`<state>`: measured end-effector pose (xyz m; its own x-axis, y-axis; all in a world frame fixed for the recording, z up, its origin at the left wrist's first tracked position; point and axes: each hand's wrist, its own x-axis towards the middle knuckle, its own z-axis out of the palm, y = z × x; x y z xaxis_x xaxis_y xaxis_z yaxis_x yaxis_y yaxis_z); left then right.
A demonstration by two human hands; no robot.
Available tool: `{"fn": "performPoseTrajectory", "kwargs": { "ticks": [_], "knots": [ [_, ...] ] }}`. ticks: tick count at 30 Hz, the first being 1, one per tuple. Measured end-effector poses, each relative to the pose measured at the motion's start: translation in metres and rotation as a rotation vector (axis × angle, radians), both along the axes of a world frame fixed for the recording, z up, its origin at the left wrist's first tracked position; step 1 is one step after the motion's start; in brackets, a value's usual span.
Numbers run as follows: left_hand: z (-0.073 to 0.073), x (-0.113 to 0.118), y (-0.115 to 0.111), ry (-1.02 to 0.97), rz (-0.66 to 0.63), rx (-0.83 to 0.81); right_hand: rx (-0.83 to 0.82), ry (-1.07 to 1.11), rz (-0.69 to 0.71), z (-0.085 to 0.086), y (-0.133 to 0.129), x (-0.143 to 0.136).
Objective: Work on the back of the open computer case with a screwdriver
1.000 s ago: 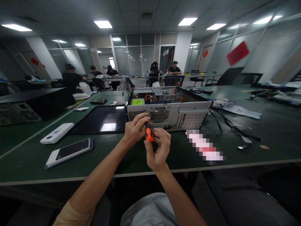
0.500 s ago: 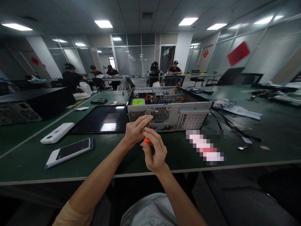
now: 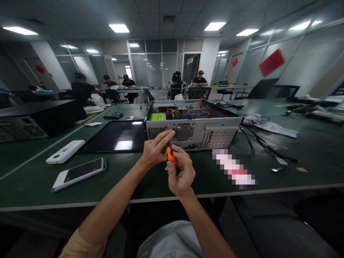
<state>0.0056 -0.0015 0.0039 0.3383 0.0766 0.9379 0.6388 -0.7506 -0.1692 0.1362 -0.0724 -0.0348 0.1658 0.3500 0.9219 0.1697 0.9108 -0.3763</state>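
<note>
Green tabletop (image 3: 268, 179) is stretching out under your hands. Your right hand (image 3: 183, 172) is pinching an orange-and-black screwdriver handle (image 3: 170, 153) between thumb and fingers. Your left hand (image 3: 154, 148) is curling in by its far end, but I can't tell what it's gripping, if anything. Open computer case (image 3: 199, 138) is sitting just beyond your fingers, black side panel (image 3: 115, 134) lying left of them, black cables (image 3: 264, 142) trailing off right.

I can't read any txt, no. or brand. Dark mark on the white power bank (image 3: 65, 152), toward the tabletop's (image 3: 120, 179) front L corner: too small. Green marks on the screen device (image 3: 79, 174) beside it: same. PC case's (image 3: 188, 130) green label (image 3: 157, 117), red wall sign (image 3: 272, 62): unclear.
</note>
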Motion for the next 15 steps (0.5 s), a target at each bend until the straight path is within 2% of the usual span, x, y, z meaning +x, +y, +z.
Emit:
{"fn": "performPoseTrajectory", "kwargs": {
  "ticks": [7,15],
  "knots": [
    [0.003,0.004,0.001,-0.015,0.037,0.097,0.124,-0.167,-0.148,0.006,-0.005,0.003],
    [0.000,0.003,0.002,-0.087,0.070,0.062,0.052,-0.079,-0.162,0.012,-0.006,0.003]
  ]
}}
